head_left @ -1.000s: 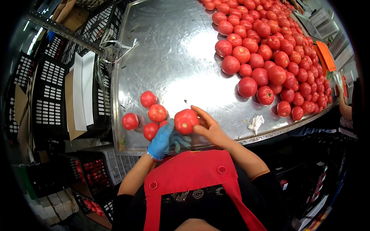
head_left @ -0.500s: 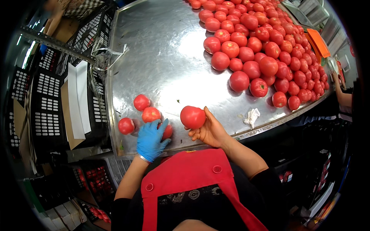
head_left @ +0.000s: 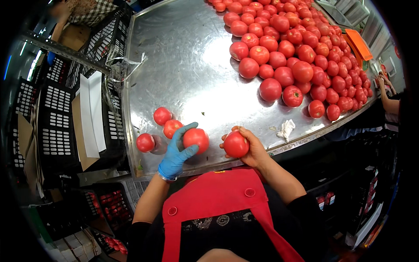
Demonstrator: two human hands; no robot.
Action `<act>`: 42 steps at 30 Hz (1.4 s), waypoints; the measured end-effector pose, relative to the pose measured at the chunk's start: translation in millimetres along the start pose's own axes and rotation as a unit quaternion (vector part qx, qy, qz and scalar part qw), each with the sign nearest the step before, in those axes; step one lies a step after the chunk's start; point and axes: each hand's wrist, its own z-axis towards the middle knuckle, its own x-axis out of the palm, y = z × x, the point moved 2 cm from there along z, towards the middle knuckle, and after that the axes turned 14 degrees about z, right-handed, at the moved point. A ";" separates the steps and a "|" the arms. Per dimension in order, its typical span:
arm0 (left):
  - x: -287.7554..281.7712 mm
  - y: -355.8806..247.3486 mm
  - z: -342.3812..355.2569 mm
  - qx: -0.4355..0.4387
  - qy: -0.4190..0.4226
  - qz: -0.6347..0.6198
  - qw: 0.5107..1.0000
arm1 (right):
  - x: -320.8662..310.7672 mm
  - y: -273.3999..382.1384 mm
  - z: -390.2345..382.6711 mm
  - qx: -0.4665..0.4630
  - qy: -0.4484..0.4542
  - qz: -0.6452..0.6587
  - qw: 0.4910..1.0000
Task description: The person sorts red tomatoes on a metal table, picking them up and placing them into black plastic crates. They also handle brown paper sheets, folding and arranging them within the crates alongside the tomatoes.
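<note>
My left hand (head_left: pixel 175 157), in a blue glove, grips a large red tomato (head_left: pixel 196 140) between thumb and fingers above the near part of the metal table. Bare, my right hand (head_left: pixel 254 148) is wrapped round another tomato (head_left: pixel 236 144), its fingers behind the fruit. Three loose tomatoes lie left of the gloved hand: one at the back (head_left: pixel 162 116), one close to the fingertips (head_left: pixel 172 128) and one at the far left (head_left: pixel 145 143). A big heap of tomatoes (head_left: pixel 284 76) covers the right side of the table.
The metal table (head_left: pixel 174 56) has a raised rim. A crumpled white tissue (head_left: pixel 286 129) lies near its front edge. Black crates (head_left: pixel 54 122) stand at the left with upright cardboard (head_left: pixel 89 118). An orange tray (head_left: pixel 358 44) sits beyond the heap. A person's arm (head_left: pixel 388 102) shows at the far right.
My left hand has closed on a tomato and lifted it, moving slightly right. My right hand has shifted right and down with its tomato, the wrist turned.
</note>
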 end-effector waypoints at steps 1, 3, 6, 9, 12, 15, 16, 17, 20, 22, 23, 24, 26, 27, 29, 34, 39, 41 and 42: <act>0.2 2.6 2.2 -0.009 0.003 -0.030 1.000 | -1.4 -1.1 -1.1 -0.014 0.005 -0.031 0.999; 1.3 5.5 4.5 -0.046 0.024 -0.104 0.993 | -5.6 -3.9 -1.8 -0.041 0.014 -0.092 0.995; 5.1 7.7 5.1 -0.120 0.075 -0.209 0.968 | -3.9 -6.9 -5.0 -0.098 0.054 -0.269 0.957; 11.2 6.8 5.2 -0.167 0.108 -0.246 0.949 | 19.1 -6.6 -14.6 -0.183 0.106 -0.433 0.876; 17.9 2.7 4.3 -0.189 0.104 -0.236 0.947 | 36.5 -5.3 -19.6 -0.228 0.152 -0.545 0.792; 24.3 -1.9 1.1 -0.169 0.075 -0.173 0.968 | 34.8 -7.5 -18.2 -0.211 0.150 -0.561 0.786; 24.1 -5.3 -0.6 -0.157 0.081 -0.145 0.974 | 33.7 -7.2 -18.2 -0.200 0.140 -0.560 0.792; 24.2 -8.9 -2.2 -0.145 0.087 -0.116 0.979 | 32.6 -7.0 -18.2 -0.189 0.131 -0.558 0.797; 28.5 -22.6 -4.6 -0.122 0.115 -0.157 0.973 | 20.1 -9.9 -15.1 -0.143 0.119 -0.492 0.850; 23.3 -19.7 -3.9 -0.149 0.121 -0.108 0.975 | 18.5 -9.9 -15.6 -0.142 0.120 -0.483 0.856; 21.5 -18.5 -3.9 -0.163 0.124 -0.084 0.975 | 17.7 -10.1 -15.8 -0.141 0.120 -0.479 0.858; 22.7 -19.3 -3.9 -0.154 0.102 -0.055 0.981 | 15.9 -11.0 -16.0 -0.136 0.126 -0.452 0.873; 26.7 -22.1 -3.9 -0.134 0.059 0.003 0.989 | 11.6 -13.1 -15.8 -0.125 0.136 -0.396 0.899; 25.3 -17.3 -2.9 -0.125 0.051 0.029 0.990 | 8.7 -13.4 -15.3 -0.088 0.135 -0.362 0.918; 20.3 0.4 1.6 -0.105 0.036 0.081 0.991 | 4.0 -13.4 -14.6 -0.014 0.130 -0.291 0.948; 28.5 -5.9 8.2 -0.080 0.046 0.172 0.981 | 2.6 -10.8 -14.3 0.063 0.080 -0.214 0.972; 33.0 11.2 18.4 -0.053 0.051 0.150 0.986 | 7.9 -6.0 -16.1 0.098 0.046 -0.140 0.984; 34.5 18.8 22.5 -0.013 0.014 0.125 0.992 | 0.4 -6.3 -13.2 0.133 0.056 -0.101 0.984; 39.4 15.3 24.8 -0.014 0.001 0.089 0.996 | -0.1 -6.4 -12.8 0.140 0.050 -0.096 0.984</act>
